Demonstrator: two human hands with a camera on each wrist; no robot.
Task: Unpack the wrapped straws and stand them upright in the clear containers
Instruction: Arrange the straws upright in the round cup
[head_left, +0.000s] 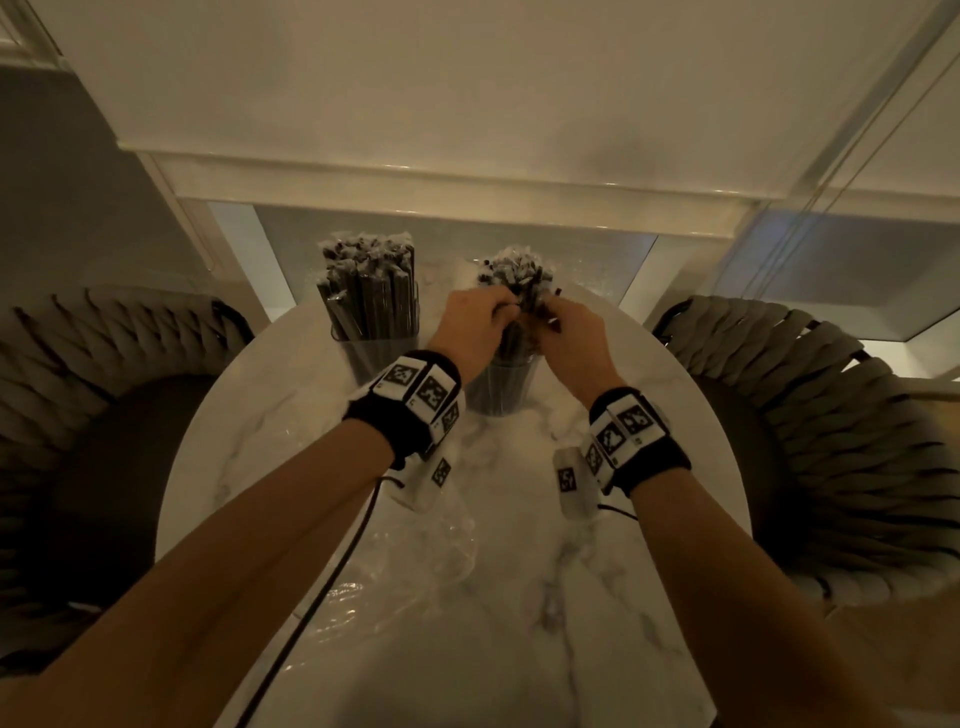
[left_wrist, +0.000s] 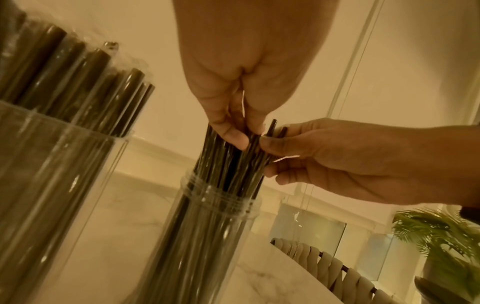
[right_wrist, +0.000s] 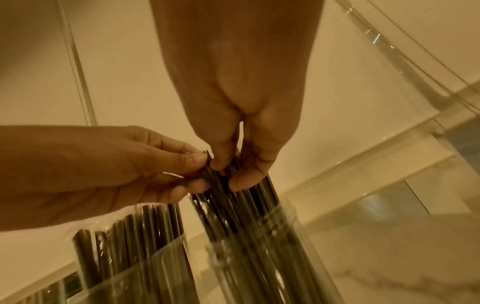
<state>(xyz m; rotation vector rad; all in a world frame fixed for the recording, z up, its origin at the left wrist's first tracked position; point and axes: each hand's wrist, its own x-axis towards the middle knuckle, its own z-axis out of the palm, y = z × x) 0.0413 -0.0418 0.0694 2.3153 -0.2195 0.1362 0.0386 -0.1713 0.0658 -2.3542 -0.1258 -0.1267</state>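
From the head view my left hand (head_left: 475, 317) and right hand (head_left: 569, 332) just crowd the centre jar (head_left: 501, 387), but both wrist views show fingers pinching its thin dark straws (left_wrist: 233, 164).

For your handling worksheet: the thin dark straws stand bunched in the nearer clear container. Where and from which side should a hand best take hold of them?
Grip the thin dark straws near their upper ends, from above. Their lower lengths sit inside the nearer clear container, so only the tops stand free. Both the left hand and the right hand pinch there.
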